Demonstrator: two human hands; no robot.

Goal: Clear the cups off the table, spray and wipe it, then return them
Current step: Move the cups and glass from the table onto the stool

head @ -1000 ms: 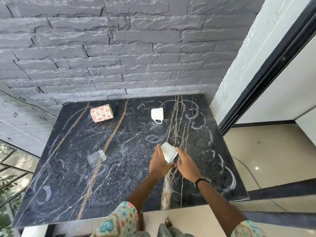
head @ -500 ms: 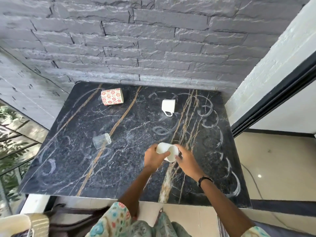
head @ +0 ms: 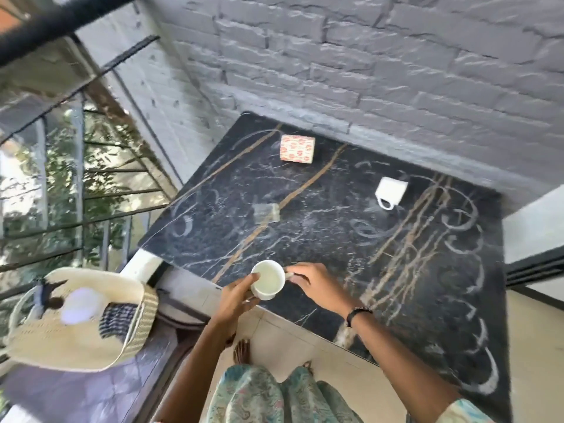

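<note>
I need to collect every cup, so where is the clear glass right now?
In the head view, the clear glass lies on its side on the dark marble table, left of centre, between the floral cup and the white cup held at the near edge.

Grey brick wall (head: 381,62), behind and to the left. Woven cream basket (head: 76,340), lower left, holding a dark checked cloth (head: 117,319) and a blurred pale round item. Metal window grille (head: 91,178) with foliage beyond. Pale tiled floor (head: 305,346). Black wristband (head: 357,314).
</note>
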